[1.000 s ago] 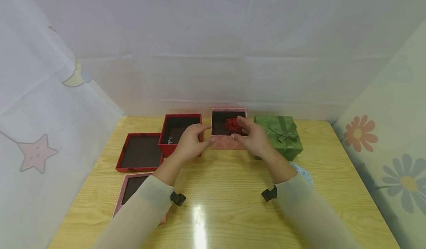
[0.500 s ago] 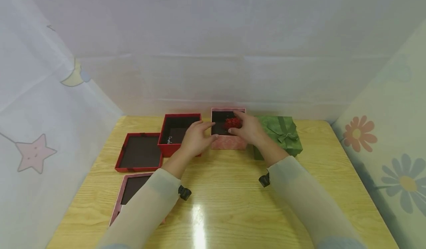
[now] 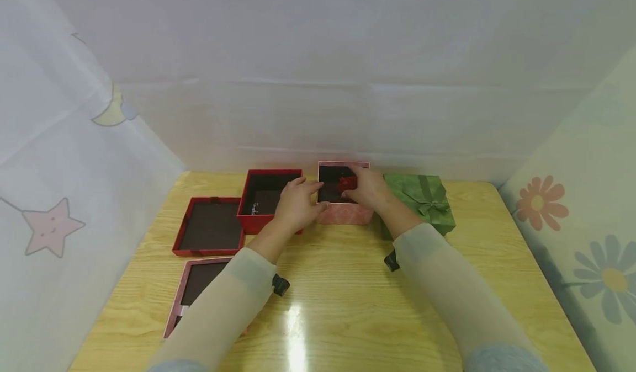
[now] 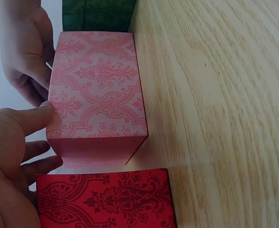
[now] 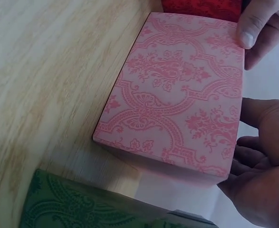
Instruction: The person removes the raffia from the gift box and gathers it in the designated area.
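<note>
An open pink patterned box (image 3: 345,214) with a dark inside stands at the back of the table. Red shredded paper (image 3: 348,183) forms a small tuft inside it, partly covered by my right hand (image 3: 371,189). That hand reaches over the right part of the box, its thumb and fingers round the tuft. My left hand (image 3: 295,205) lies at the near left corner. Its thumb (image 4: 40,116) touches the front edge while the fingers extend along the left side, loosely spread. The fingertips of my right hand are mostly hidden by the box wall in the right wrist view.
An open red box (image 3: 255,224) stands close on the left, with its red lid (image 3: 208,226) lying beside it. The pink lid (image 3: 201,275) lies nearer, partly under my left sleeve. A green box (image 3: 408,191) with a bow stands on the right. Cloth walls surround the table (image 3: 338,306).
My right hand has moved slightly further left and deeper over the red shredded paper. The left hand has shifted a little right, to the pink box's corner. The boxes have stayed in place.
</note>
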`<state>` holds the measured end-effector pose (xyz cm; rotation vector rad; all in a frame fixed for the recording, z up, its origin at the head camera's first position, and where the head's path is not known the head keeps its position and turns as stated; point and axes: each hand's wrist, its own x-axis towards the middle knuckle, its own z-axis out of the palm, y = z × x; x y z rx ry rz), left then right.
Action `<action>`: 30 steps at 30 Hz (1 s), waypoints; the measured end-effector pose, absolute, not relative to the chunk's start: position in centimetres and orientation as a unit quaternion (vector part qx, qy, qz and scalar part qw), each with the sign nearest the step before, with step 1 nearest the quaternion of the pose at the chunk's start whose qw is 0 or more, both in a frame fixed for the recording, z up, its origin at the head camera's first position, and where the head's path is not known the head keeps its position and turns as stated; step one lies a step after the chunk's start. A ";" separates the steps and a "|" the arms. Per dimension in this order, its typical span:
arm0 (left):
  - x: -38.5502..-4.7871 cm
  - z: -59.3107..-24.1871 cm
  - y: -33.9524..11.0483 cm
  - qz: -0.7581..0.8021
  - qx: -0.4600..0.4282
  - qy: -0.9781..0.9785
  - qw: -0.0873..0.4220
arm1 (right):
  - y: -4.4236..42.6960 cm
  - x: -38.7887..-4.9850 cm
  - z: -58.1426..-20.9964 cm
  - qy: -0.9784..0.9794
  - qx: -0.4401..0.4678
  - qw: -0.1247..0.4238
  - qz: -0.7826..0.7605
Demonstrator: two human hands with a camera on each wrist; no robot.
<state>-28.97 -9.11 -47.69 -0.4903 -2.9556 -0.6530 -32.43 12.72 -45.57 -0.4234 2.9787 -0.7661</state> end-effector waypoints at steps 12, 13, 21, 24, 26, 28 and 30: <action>-28.1 -47.6 -8.8 -0.192 -0.140 -0.971 0.014 | 11.4 -33.0 -46.2 0.972 -0.149 0.041 -0.179; -28.1 -47.6 -8.8 -0.193 -0.138 -0.971 0.014 | 11.4 -33.1 -46.3 0.972 -0.148 0.038 -0.177; -27.9 -48.2 -8.5 -0.217 -0.126 -0.968 0.006 | 11.2 -33.4 -46.9 0.975 -0.138 0.037 -0.169; -27.7 -48.2 -8.4 -0.229 -0.122 -0.966 0.010 | 11.3 -33.3 -46.9 0.976 -0.137 0.048 -0.162; -27.6 -48.3 -8.2 -0.233 -0.120 -0.965 0.011 | 11.4 -33.3 -46.9 0.977 -0.137 0.056 -0.155; -27.4 -48.3 -8.1 -0.237 -0.120 -0.964 0.010 | 11.5 -33.2 -46.9 0.978 -0.136 0.065 -0.145; -27.3 -48.3 -7.9 -0.239 -0.117 -0.964 0.007 | 11.6 -33.3 -47.0 0.979 -0.135 0.070 -0.136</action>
